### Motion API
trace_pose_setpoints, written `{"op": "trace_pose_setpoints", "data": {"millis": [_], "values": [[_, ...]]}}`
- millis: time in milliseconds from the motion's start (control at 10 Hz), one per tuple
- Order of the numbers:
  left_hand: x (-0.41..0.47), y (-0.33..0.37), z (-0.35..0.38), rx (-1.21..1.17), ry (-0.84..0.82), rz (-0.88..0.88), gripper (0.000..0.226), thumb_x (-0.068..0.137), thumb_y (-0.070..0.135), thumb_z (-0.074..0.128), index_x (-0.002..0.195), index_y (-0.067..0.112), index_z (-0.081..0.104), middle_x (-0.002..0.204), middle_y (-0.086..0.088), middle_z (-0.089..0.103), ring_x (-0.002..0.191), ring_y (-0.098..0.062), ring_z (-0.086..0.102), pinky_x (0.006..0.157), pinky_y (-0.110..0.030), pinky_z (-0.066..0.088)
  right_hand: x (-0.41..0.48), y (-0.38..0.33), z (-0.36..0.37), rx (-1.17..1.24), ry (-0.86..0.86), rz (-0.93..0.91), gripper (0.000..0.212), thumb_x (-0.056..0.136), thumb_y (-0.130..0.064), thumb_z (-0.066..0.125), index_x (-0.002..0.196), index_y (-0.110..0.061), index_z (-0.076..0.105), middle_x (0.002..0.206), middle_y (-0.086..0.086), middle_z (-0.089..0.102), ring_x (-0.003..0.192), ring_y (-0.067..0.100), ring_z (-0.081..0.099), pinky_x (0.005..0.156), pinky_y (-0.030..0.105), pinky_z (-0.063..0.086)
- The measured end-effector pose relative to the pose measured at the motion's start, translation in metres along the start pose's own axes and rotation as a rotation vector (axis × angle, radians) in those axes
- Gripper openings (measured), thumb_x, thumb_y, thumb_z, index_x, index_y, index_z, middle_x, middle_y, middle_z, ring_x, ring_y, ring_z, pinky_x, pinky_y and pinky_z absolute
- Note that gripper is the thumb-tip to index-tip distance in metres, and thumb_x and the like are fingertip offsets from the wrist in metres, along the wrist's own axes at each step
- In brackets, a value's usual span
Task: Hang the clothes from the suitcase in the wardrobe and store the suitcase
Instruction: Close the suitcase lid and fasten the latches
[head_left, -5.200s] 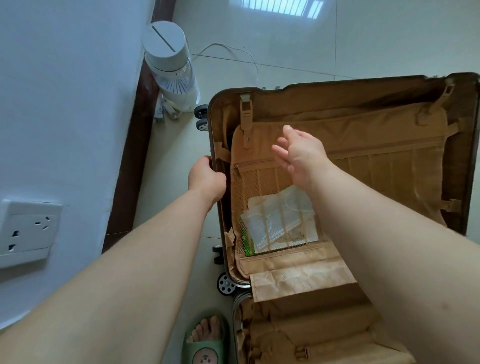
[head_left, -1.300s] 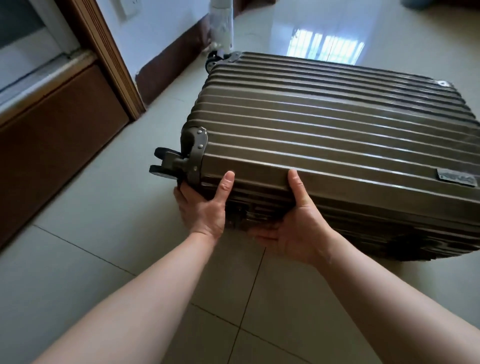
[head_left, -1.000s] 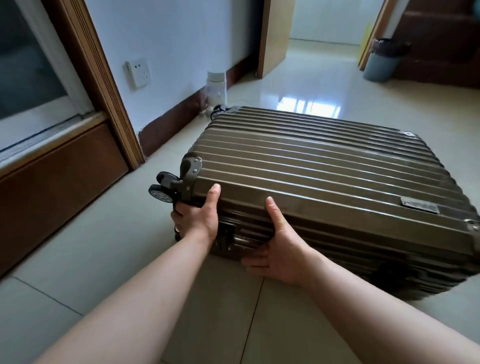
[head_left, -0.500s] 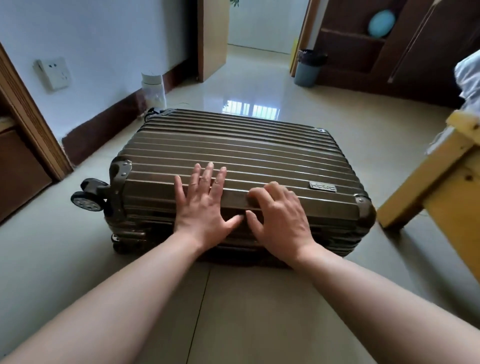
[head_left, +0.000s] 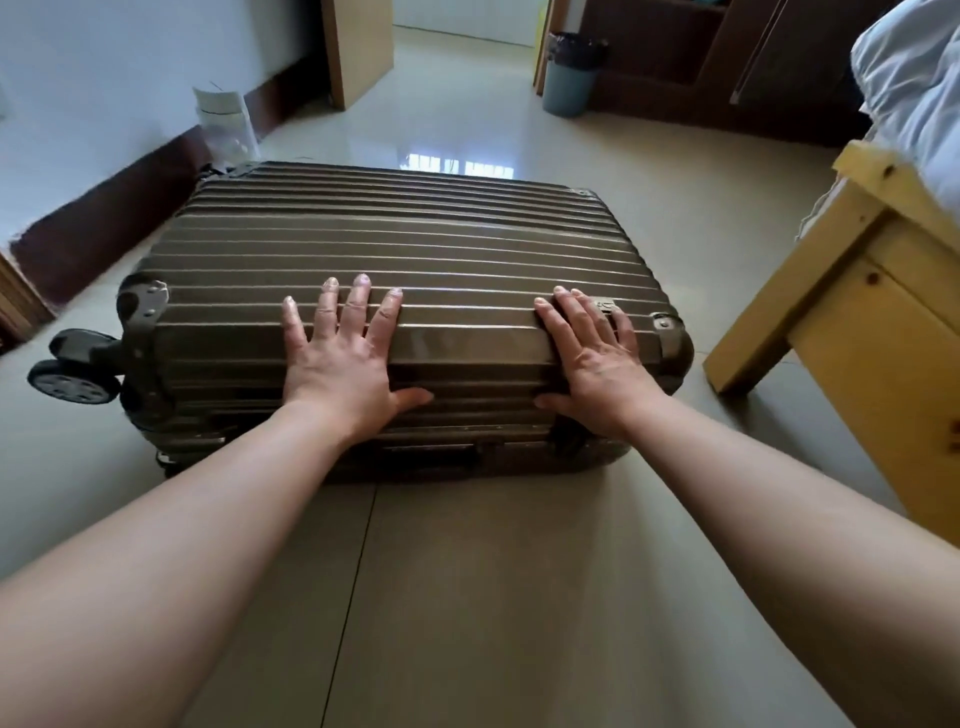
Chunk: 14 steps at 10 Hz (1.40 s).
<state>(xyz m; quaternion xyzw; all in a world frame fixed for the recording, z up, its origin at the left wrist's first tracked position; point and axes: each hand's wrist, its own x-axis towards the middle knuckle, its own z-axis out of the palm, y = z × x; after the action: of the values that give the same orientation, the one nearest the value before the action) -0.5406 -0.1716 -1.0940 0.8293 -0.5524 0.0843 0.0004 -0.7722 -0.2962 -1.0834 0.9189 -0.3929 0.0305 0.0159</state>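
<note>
A ribbed bronze hard-shell suitcase (head_left: 405, 249) lies closed and flat on the tiled floor, wheels (head_left: 72, 382) at its left end. My left hand (head_left: 343, 358) presses flat on the near top edge, fingers spread and straight, thumb down the side. My right hand (head_left: 592, 358) presses the same edge farther right, near the corner guard, fingers straight. A dark wooden wardrobe (head_left: 727, 57) stands at the far right. No clothes are in view.
A yellow wooden bed frame (head_left: 852, 322) with pale bedding (head_left: 914, 83) stands close on the right. A grey bin (head_left: 569, 73) is by the far doorway. A white appliance (head_left: 226, 124) stands against the left wall behind the suitcase.
The open suitcase was shut and laid flat. In the last half second my right hand slid right along the near edge, away from my left; both hands went from gripping to pressing flat.
</note>
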Motion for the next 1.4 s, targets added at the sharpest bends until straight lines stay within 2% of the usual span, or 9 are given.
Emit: {"op": "trace_pose_setpoints", "data": {"millis": [200,300,500,600,700,900,1000,1200,1400], "values": [[-0.005,0.012,-0.002,-0.01,-0.03,-0.06,0.117,0.069,0.087,0.036,0.147,0.025,-0.025,0.157,-0.005,-0.026,0.144,-0.03,-0.024,0.112,-0.063,-0.008,-0.017,0.008,0.014,0.038,0.17,-0.008,0.106,0.078,-0.045,0.071,0.154,-0.023,0.001,0.162,0.002,-0.003,0.149,0.018,-0.009,0.119,0.032,-0.013],[-0.008,0.035,-0.003,0.001,0.03,0.035,0.12,0.069,0.085,0.042,0.146,0.025,-0.027,0.156,-0.005,-0.03,0.142,-0.028,-0.029,0.112,-0.062,-0.01,-0.036,0.016,0.033,0.088,0.26,0.04,0.109,0.074,-0.043,0.075,0.154,-0.019,0.005,0.162,0.007,0.0,0.149,0.021,-0.008,0.119,0.032,-0.01],[0.004,0.098,-0.011,0.017,0.073,0.207,0.119,0.071,0.081,0.048,0.146,0.027,-0.028,0.156,-0.003,-0.029,0.142,-0.028,-0.03,0.112,-0.059,-0.016,-0.067,0.017,0.073,0.452,0.476,0.553,0.107,0.065,-0.047,0.081,0.147,-0.02,0.018,0.153,0.012,0.017,0.141,0.029,0.017,0.116,0.044,0.02],[0.004,0.108,-0.002,0.016,0.076,0.216,0.116,0.074,0.076,0.051,0.147,0.027,-0.025,0.158,-0.005,-0.024,0.144,-0.028,-0.024,0.114,-0.057,-0.012,-0.069,0.013,0.088,0.685,0.436,0.783,0.096,0.058,-0.048,0.085,0.133,-0.014,0.037,0.134,0.008,0.041,0.126,0.026,0.039,0.106,0.043,0.038],[0.003,0.105,0.004,0.015,0.146,0.223,0.106,0.081,0.062,0.056,0.148,0.028,-0.018,0.159,-0.005,-0.013,0.147,-0.027,-0.013,0.115,-0.054,-0.008,-0.067,-0.001,0.105,1.104,0.248,0.837,0.081,0.061,-0.045,0.085,0.125,-0.012,0.047,0.121,0.003,0.06,0.114,0.021,0.058,0.095,0.035,0.049],[0.003,0.106,0.01,0.036,0.186,0.221,0.102,0.083,0.056,0.058,0.147,0.027,-0.016,0.159,-0.005,-0.008,0.147,-0.028,-0.008,0.115,-0.054,-0.006,-0.058,-0.006,0.112,1.686,0.214,0.995,0.062,0.067,-0.05,0.072,0.119,-0.017,0.062,0.119,0.005,0.068,0.105,0.022,0.063,0.09,0.032,0.045],[0.003,0.105,0.012,0.028,0.198,0.224,0.102,0.084,0.055,0.058,0.146,0.027,-0.017,0.159,-0.005,-0.009,0.147,-0.028,-0.008,0.115,-0.054,-0.006,-0.058,-0.001,0.111,1.907,0.185,1.025,0.024,0.09,-0.031,0.06,0.111,-0.019,0.063,0.119,0.01,0.067,0.103,0.026,0.063,0.088,0.033,0.048],[0.003,0.105,0.012,0.016,0.208,0.228,0.102,0.084,0.055,0.059,0.148,0.027,-0.015,0.159,-0.005,-0.008,0.147,-0.028,-0.007,0.114,-0.054,-0.007,-0.062,-0.012,0.113,2.094,0.144,1.012,0.05,0.09,-0.041,0.06,0.132,-0.015,0.053,0.116,0.011,0.066,0.102,0.027,0.066,0.087,0.036,0.052],[0.004,0.105,0.014,0.004,0.222,0.226,0.101,0.084,0.052,0.059,0.148,0.027,-0.015,0.159,-0.005,-0.008,0.147,-0.028,-0.007,0.114,-0.054,-0.007,-0.052,-0.027,0.113,1.977,0.305,1.156,0.069,0.08,-0.053,0.068,0.136,-0.019,0.047,0.118,0.007,0.068,0.086,0.02,0.072,0.063,0.027,0.056]]}}
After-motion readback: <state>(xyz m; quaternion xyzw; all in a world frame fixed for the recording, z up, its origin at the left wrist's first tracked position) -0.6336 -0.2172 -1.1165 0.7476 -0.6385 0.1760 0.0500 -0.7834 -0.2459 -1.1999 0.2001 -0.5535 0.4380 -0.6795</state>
